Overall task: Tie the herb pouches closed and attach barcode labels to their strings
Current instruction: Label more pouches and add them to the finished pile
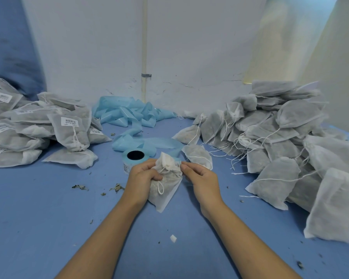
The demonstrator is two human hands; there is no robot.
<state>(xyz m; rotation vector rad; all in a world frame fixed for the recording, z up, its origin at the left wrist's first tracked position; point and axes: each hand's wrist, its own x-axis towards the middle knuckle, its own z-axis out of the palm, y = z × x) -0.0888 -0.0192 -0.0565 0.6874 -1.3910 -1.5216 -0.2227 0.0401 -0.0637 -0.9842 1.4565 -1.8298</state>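
1. On the blue surface (38, 208), in the middle, a person holds one herb pouch (166, 188) with both hands. The left hand (142, 178) has its fingers curled around the pouch's side. The right hand (199, 177) pinches a barcode label (177, 164) at the gathered neck of the pouch.
2. A loop of white string (160, 188) hangs on the front of the pouch.
3. Just behind the hands stands a label roll (134, 158), partly covered by the left hand.
4. Behind the roll lies a heap of light blue backing strip (133, 113), reaching to the wall (189, 47).
5. On the left is a pile of labelled pouches (38, 125). On the right is a bigger pile of pouches (286, 141) with loose strings; I see no labels on them.
6. Dry herb crumbs (117, 187) and a small white scrap (173, 238) lie on the surface near the arms.
7. The print on the label is too small to read, and both piles are cut off at the edges of the view.
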